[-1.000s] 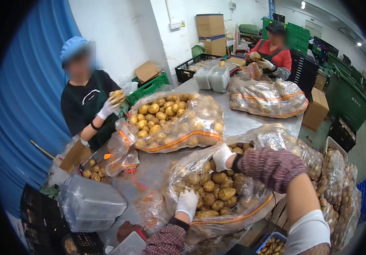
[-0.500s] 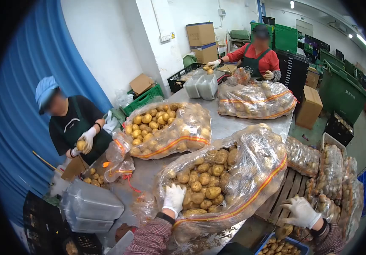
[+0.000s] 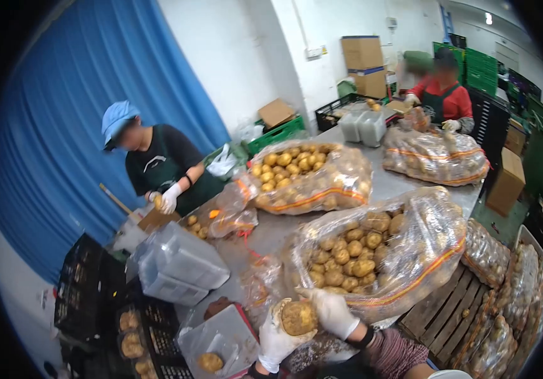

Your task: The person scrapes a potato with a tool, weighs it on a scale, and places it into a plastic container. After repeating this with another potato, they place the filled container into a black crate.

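My white-gloved left hand (image 3: 278, 338) is wrapped round a large brown potato (image 3: 299, 318) near the table's front edge. From the other side my gloved right hand (image 3: 336, 314) meets the same potato, one finger reaching along its top; its thumb is hidden. Just beyond both hands lies a torn-open clear bag (image 3: 432, 218) with orange-yellow stripes, full of loose potatoes (image 3: 353, 252). Left of my hands a clear plastic tray (image 3: 192, 331) contains a single potato (image 3: 210, 362).
Stacked clear trays (image 3: 180, 262) stand to the left, above black crates (image 3: 88, 284). Another open potato bag (image 3: 347, 180) lies farther back on the metal table (image 3: 271, 237). Two co-workers stand across, in a blue cap (image 3: 120, 120) and a red top (image 3: 461, 104). Filled bags (image 3: 518, 284) surround a wooden pallet (image 3: 435, 309).
My left hand has left the open bag and now holds a potato. My right hand has come in from the lower right, where a potato was beneath it. The view has swung left.
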Tool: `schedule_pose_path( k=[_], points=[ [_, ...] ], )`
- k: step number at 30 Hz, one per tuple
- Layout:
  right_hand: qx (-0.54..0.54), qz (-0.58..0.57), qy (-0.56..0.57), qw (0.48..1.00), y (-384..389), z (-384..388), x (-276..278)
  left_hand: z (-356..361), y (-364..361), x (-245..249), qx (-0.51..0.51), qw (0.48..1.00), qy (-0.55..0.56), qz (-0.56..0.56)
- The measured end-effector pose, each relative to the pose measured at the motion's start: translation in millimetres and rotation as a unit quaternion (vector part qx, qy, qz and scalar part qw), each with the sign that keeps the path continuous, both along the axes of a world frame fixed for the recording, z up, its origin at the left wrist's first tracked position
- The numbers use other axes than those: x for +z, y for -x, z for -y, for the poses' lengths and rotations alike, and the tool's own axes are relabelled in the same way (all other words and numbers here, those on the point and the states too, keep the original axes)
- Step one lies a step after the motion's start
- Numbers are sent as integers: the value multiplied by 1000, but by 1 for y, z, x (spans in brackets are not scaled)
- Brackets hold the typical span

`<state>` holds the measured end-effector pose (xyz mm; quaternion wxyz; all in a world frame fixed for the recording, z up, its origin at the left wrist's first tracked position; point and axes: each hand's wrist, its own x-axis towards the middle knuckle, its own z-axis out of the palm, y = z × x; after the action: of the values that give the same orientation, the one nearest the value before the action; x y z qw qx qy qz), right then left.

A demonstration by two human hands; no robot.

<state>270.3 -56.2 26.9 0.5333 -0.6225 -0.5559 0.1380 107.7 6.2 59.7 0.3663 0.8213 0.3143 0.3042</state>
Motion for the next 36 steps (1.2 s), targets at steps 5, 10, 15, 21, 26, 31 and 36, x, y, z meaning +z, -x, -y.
schedule_pose_path(
  k=[5, 10, 15, 21, 26, 31, 36],
  points=[
    [37, -50, -16, 998, 5, 23, -5, 9, 38, -28, -31, 992, 102, 73],
    [34, -83, 57, 994, 43, 36, 20, 19, 41, -23, -20, 979, 177, 99],
    [100, -146, 126, 976, 54, 37, 27, 26, 45, -21, -11, 974, 169, 152],
    [47, -318, 119, 939, 50, 40, 12, 22, 63, -61, -4, 962, 206, 181],
    [41, -65, 34, 996, 57, 49, 40, 24, 64, -44, -21, 965, 216, 147],
    [41, 40, -9, 998, 60, 48, 40, 26, 63, -44, -6, 956, 230, 181],
    [18, 37, -25, 999, 66, 41, 39, 23, 69, -44, 25, 990, 98, 97]
  ],
)
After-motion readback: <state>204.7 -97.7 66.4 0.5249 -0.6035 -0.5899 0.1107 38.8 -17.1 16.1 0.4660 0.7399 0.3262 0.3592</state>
